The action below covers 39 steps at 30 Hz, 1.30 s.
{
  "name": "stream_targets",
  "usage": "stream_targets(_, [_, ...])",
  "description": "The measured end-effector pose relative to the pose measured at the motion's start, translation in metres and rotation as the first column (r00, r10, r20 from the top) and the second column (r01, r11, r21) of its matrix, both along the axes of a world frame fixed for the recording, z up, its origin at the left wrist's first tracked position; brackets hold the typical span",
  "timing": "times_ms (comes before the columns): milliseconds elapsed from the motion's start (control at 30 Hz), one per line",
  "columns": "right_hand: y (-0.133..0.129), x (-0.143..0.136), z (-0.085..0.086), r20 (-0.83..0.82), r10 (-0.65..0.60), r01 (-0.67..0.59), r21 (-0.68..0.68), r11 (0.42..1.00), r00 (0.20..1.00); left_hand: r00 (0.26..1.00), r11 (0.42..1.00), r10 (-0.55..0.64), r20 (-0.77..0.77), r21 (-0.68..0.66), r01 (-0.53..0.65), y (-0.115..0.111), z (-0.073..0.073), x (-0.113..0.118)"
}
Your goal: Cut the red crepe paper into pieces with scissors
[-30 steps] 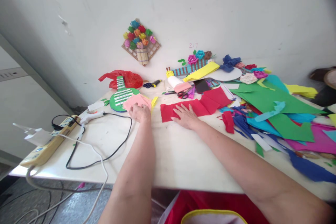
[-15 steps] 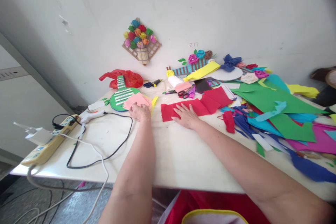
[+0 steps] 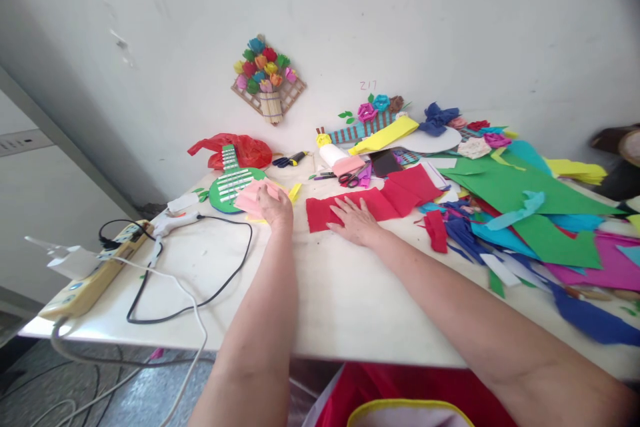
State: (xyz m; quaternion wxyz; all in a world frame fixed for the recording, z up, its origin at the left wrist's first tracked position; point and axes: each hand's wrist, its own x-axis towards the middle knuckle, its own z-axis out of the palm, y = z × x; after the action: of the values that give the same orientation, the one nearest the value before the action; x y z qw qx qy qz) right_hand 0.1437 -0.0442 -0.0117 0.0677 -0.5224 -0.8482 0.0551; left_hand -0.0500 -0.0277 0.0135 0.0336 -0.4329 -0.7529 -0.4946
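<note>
My left hand is closed on a piece of pink crepe paper, which is lifted a little over the edge of a green guitar-shaped craft with white strips. A yellow paper strip lies just behind that hand. My right hand lies flat, fingers spread, on a long strip of red crepe paper stretched across the table. Behind the red strip are black-handled scissors and a pen.
A glue gun with a looping black cord and a power strip occupy the left side. Coloured paper scraps pile up on the right. Pliers and a red plastic bag lie near the wall. A flower craft hangs above.
My left hand has moved slightly right and up, and the pink crepe paper has come up with it, now creased. My right hand stays put on the red strip.
</note>
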Motion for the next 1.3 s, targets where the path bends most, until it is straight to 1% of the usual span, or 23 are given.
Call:
stream_targets(33, [0.0, 0.0, 0.0, -0.005, 0.004, -0.004, 0.012, 1.0, 1.0, 0.998, 0.998, -0.048, -0.043, 0.037, 0.05, 0.0, 0.0, 0.006])
stream_targets(100, [-0.001, 0.0, 0.0, -0.023, 0.016, -0.015, 0.051, 0.999, 1.0, 0.977, 0.975, -0.188, -0.104, 0.102, 0.199, 0.0, 0.0, 0.021])
stream_targets(167, [-0.001, 0.0, 0.001, -0.054, 0.039, -0.034, 0.104, 0.994, 0.998, 0.919, 0.906, -0.372, -0.13, 0.167, 0.39, 0.0, -0.001, 0.036])
stream_targets(233, [-0.001, -0.001, 0.003, -0.102, 0.063, -0.046, 0.157, 0.986, 0.993, 0.814, 0.783, -0.572, -0.104, 0.225, 0.579, -0.002, -0.001, 0.05])
stream_targets(267, [-0.001, -0.002, 0.004, -0.132, 0.068, -0.044, 0.178, 0.983, 0.989, 0.754, 0.72, -0.655, -0.058, 0.257, 0.645, -0.003, -0.001, 0.055])
stream_targets(333, [0.0, -0.003, 0.007, -0.198, 0.046, -0.007, 0.195, 0.981, 0.979, 0.581, 0.559, -0.813, 0.046, 0.345, 0.754, -0.005, 0.003, 0.062])
stream_targets(400, [0.001, -0.004, 0.01, -0.256, 0.001, 0.053, 0.202, 0.978, 0.967, 0.402, 0.425, -0.903, 0.152, 0.454, 0.783, -0.008, 0.008, 0.066])
stream_targets(433, [0.001, -0.004, 0.011, -0.278, -0.024, 0.085, 0.208, 0.974, 0.96, 0.329, 0.378, -0.926, 0.187, 0.492, 0.785, -0.009, 0.011, 0.067])
stream_targets(533, [0.0, -0.003, 0.014, -0.317, -0.074, 0.155, 0.238, 0.959, 0.945, 0.18, 0.302, -0.947, 0.265, 0.55, 0.779, -0.014, 0.021, 0.069])
stream_targets(633, [-0.003, -0.003, 0.017, -0.34, -0.111, 0.191, 0.211, 0.959, 0.934, 0.061, 0.226, -0.955, 0.29, 0.583, 0.78, -0.02, 0.029, 0.07])
stream_targets(700, [-0.002, -0.003, 0.018, -0.412, -0.137, 0.23, 0.185, 0.955, 0.901, -0.004, 0.184, -0.958, 0.287, 0.626, 0.758, -0.024, 0.034, 0.07])
stream_targets(767, [0.002, -0.003, 0.016, -0.562, -0.114, 0.258, 0.183, 0.949, 0.819, -0.029, 0.191, -0.951, 0.308, 0.659, 0.728, -0.025, 0.037, 0.069])
stream_targets(867, [0.013, -0.002, 0.008, -0.801, -0.021, 0.22, 0.139, 0.965, 0.598, -0.014, 0.26, -0.935, 0.354, 0.713, 0.652, -0.022, 0.038, 0.061])
stream_targets(933, [0.021, -0.001, 0.003, -0.887, -0.019, 0.185, 0.076, 0.98, 0.462, 0.027, 0.341, -0.917, 0.398, 0.747, 0.571, -0.018, 0.037, 0.053])
stream_targets(967, [0.023, 0.0, 0.0, -0.907, -0.016, 0.181, 0.067, 0.981, 0.421, 0.055, 0.401, -0.896, 0.44, 0.75, 0.526, -0.016, 0.036, 0.048])
stream_targets(1000, [0.026, 0.001, -0.002, -0.917, -0.005, 0.185, 0.075, 0.98, 0.398, 0.094, 0.484, -0.857, 0.507, 0.729, 0.484, -0.014, 0.034, 0.043])
stream_targets(1067, [0.028, 0.002, -0.004, -0.917, 0.05, 0.205, 0.141, 0.969, 0.397, 0.219, 0.695, -0.707, 0.673, 0.601, 0.394, -0.009, 0.029, 0.035])
stream_targets(1100, [0.028, 0.002, -0.005, -0.908, 0.089, 0.211, 0.189, 0.959, 0.409, 0.265, 0.77, -0.622, 0.737, 0.514, 0.377, -0.007, 0.026, 0.032])
stream_targets(1133, [0.027, 0.003, -0.004, -0.894, 0.132, 0.21, 0.241, 0.948, 0.429, 0.291, 0.821, -0.542, 0.789, 0.424, 0.382, -0.006, 0.023, 0.03])
stream_targets(1167, [0.026, 0.003, -0.004, -0.873, 0.175, 0.203, 0.294, 0.934, 0.456, 0.285, 0.842, -0.475, 0.833, 0.336, 0.421, -0.004, 0.02, 0.029])
stream_targets(1200, [0.025, 0.004, -0.003, -0.845, 0.212, 0.192, 0.342, 0.92, 0.491, 0.253, 0.839, -0.413, 0.875, 0.256, 0.481, -0.002, 0.017, 0.028])
stream_targets(1233, [0.024, 0.004, -0.002, -0.811, 0.242, 0.174, 0.385, 0.906, 0.532, 0.208, 0.817, -0.369, 0.906, 0.21, 0.537, -0.001, 0.013, 0.029])
stream_targets(1300, [0.022, 0.005, -0.001, -0.736, 0.277, 0.132, 0.444, 0.886, 0.617, 0.112, 0.77, -0.364, 0.925, 0.231, 0.594, 0.002, 0.006, 0.031])
